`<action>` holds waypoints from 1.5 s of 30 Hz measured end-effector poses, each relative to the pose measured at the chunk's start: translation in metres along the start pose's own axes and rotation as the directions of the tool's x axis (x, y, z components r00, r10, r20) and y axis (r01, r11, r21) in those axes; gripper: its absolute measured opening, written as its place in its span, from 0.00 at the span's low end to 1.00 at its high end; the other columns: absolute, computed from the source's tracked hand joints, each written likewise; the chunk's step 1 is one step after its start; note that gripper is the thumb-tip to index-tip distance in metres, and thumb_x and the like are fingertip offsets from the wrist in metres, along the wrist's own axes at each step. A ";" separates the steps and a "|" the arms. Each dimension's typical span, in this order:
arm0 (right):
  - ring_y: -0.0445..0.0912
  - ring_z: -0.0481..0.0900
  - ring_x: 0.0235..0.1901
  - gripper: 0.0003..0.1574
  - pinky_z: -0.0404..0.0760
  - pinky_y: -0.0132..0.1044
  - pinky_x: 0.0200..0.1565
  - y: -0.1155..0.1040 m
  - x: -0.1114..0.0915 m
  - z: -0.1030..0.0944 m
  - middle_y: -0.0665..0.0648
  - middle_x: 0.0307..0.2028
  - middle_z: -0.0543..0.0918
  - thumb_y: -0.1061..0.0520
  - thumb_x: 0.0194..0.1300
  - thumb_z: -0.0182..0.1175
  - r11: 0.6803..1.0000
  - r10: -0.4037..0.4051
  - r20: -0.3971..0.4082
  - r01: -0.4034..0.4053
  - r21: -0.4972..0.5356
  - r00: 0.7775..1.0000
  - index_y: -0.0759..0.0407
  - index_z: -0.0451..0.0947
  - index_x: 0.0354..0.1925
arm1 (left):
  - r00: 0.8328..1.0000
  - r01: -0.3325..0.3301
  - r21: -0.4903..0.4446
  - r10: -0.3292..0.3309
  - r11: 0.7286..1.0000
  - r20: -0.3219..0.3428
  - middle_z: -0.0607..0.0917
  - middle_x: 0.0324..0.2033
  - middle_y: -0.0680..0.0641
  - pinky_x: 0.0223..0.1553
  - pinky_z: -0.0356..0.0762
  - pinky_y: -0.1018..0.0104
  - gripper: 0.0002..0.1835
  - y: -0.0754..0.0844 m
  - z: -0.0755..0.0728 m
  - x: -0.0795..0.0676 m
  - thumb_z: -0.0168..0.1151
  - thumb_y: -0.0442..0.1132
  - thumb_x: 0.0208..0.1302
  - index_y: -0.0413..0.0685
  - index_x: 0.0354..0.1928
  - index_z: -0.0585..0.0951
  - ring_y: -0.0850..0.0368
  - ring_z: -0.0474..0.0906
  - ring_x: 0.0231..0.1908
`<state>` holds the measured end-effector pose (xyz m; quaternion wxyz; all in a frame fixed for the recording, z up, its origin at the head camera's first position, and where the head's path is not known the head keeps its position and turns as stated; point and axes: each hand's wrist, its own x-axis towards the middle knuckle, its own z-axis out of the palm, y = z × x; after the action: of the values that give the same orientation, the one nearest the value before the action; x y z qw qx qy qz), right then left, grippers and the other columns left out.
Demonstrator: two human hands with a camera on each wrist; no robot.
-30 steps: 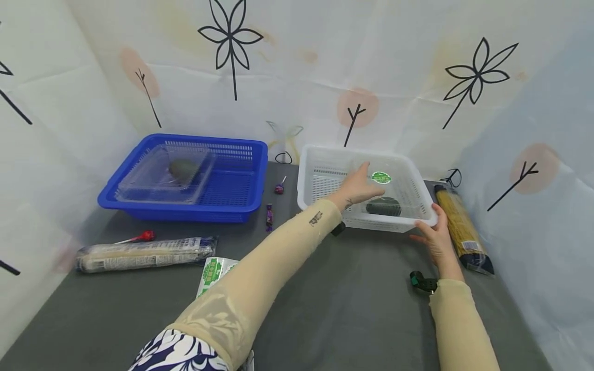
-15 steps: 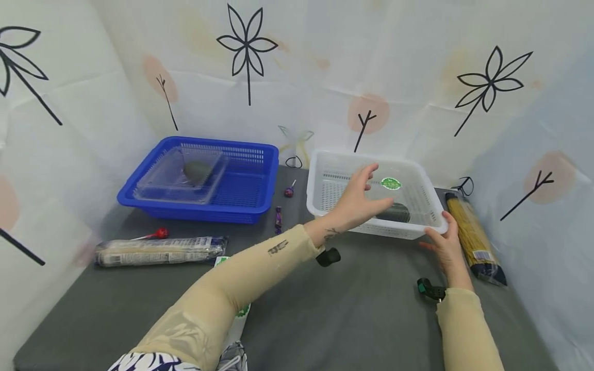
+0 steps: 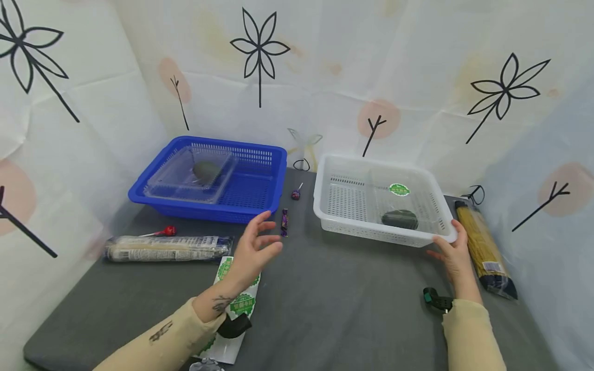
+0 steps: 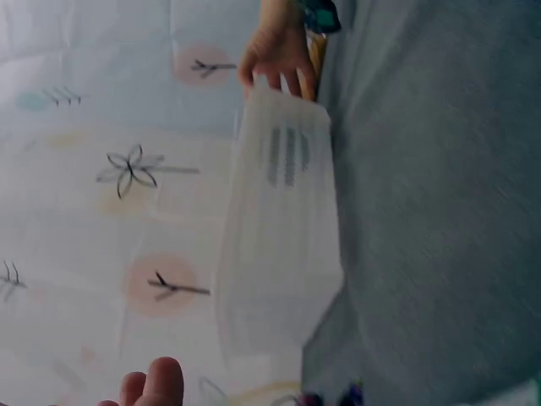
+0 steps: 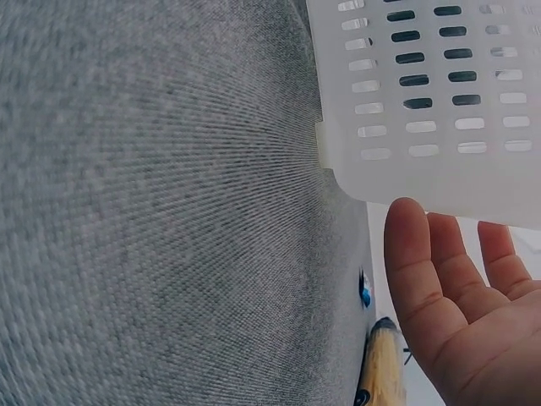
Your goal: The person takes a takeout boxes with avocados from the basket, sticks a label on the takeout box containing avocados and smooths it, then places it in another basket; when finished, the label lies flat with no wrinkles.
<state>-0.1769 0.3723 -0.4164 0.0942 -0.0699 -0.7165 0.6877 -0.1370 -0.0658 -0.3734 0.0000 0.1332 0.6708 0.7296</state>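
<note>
My right hand [image 3: 456, 257] grips the near right corner of a white plastic basket [image 3: 366, 233], thumb at the front and fingers round the side. In the right wrist view its fingertips [image 5: 407, 224] meet the rim below the slotted wall. Inside the basket lies a clear plastic box with a round green sticker [image 3: 399, 189] and a dark green oval thing [image 3: 400, 219] under the plastic. My left hand [image 3: 252, 252] hangs in the air with loosely bent fingers and holds nothing. Below it lies a sheet of green-and-white stickers [image 3: 243, 304], partly hidden by the wrist.
A blue basket [image 3: 209, 212] at the back left holds a clear box [image 3: 185, 175] with another dark oval thing. Nearby lie a packet of noodles [image 3: 169, 249], a red lollipop [image 3: 169, 231], a purple lollipop [image 3: 296, 195] and a purple-wrapped sweet [image 3: 284, 222]. Yellow pasta [image 3: 482, 247] lies at right.
My left hand has moved from over the white basket back to the left and toward me, above the sticker sheet. The right hand stays at the basket's corner. The view has shifted slightly.
</note>
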 end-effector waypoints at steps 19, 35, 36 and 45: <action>0.37 0.65 0.46 0.48 0.77 0.32 0.30 0.024 0.014 -0.016 0.54 0.60 0.52 0.53 0.57 0.58 1.000 0.014 -0.037 -0.015 -0.026 0.999 0.39 0.38 0.64 | 0.837 0.149 -0.399 -0.330 0.905 -0.436 0.45 0.60 0.38 0.51 0.68 0.60 0.49 -0.022 -0.138 0.022 0.56 0.36 0.58 0.60 0.62 0.27 0.55 0.72 0.45; 0.43 0.47 0.59 0.42 0.49 0.37 0.60 -0.023 -0.005 0.028 0.54 0.61 0.49 0.58 0.57 0.52 0.961 -0.193 -0.398 0.090 -0.263 0.897 0.42 0.44 0.64 | 0.735 0.001 -0.399 -0.271 0.917 -0.621 0.54 0.53 0.42 0.46 0.73 0.61 0.45 -0.038 -0.160 0.042 0.57 0.35 0.56 0.59 0.63 0.36 0.53 0.73 0.41; 0.41 0.48 0.58 0.40 0.49 0.35 0.59 -0.027 -0.006 0.034 0.52 0.60 0.52 0.58 0.56 0.52 0.944 -0.269 -0.432 0.147 -0.296 0.861 0.42 0.47 0.63 | 0.731 -0.001 -0.393 -0.268 0.919 -0.627 0.54 0.53 0.42 0.45 0.73 0.62 0.45 -0.038 -0.160 0.042 0.58 0.36 0.56 0.59 0.63 0.36 0.52 0.73 0.41; 0.41 0.59 0.48 0.36 0.57 0.33 0.50 -0.078 -0.008 0.126 0.52 0.49 0.62 0.64 0.46 0.54 0.714 -0.700 -0.353 0.616 -0.333 0.621 0.56 0.56 0.55 | 0.692 0.001 -0.379 -0.274 0.925 -0.668 0.59 0.49 0.42 0.41 0.76 0.63 0.43 -0.047 -0.162 0.049 0.59 0.36 0.55 0.57 0.62 0.40 0.53 0.77 0.34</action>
<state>-0.1962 0.2450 -0.3432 0.4982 0.0314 -0.7074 0.5004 -0.2245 -0.2112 -0.4208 -0.1789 -0.2119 0.4862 0.8287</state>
